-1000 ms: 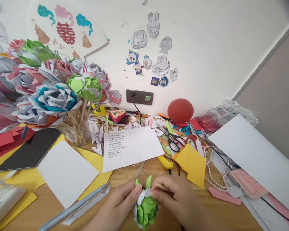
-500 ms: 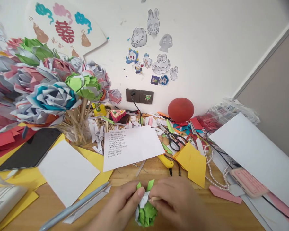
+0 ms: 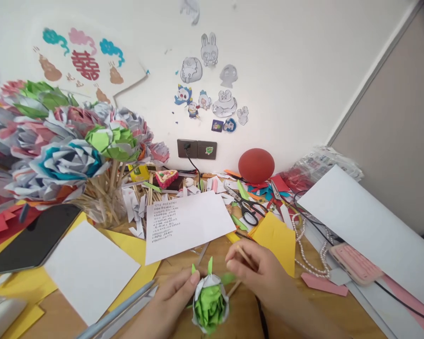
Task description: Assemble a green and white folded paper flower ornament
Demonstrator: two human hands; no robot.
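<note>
Near the front edge of the view, my left hand (image 3: 178, 294) grips a paper flower (image 3: 210, 306) with crumpled green petals inside a white outer ring. Two narrow green paper tips rise from its far side. My right hand (image 3: 257, 270), just right of the flower, has its fingers curled around a thin wooden stick (image 3: 246, 258). A blurred green paper strip (image 3: 228, 278) lies between the right fingers and the flower. Below that hand another length of pale stick (image 3: 234, 288) slants toward the flower; whether it joins the flower, I cannot tell.
Many finished paper flowers (image 3: 74, 160) stand on sticks at left, above a black tablet (image 3: 35, 240). White sheets (image 3: 92, 268), a grey pen (image 3: 120, 308), black scissors (image 3: 250, 212), yellow paper (image 3: 275, 240), a red balloon (image 3: 256, 165) and a bead string (image 3: 304, 261) crowd the table.
My right hand has moved away from the flower, up and to the right, with the stick in its fingers. The flower now faces me more, and the view has tilted upward.
</note>
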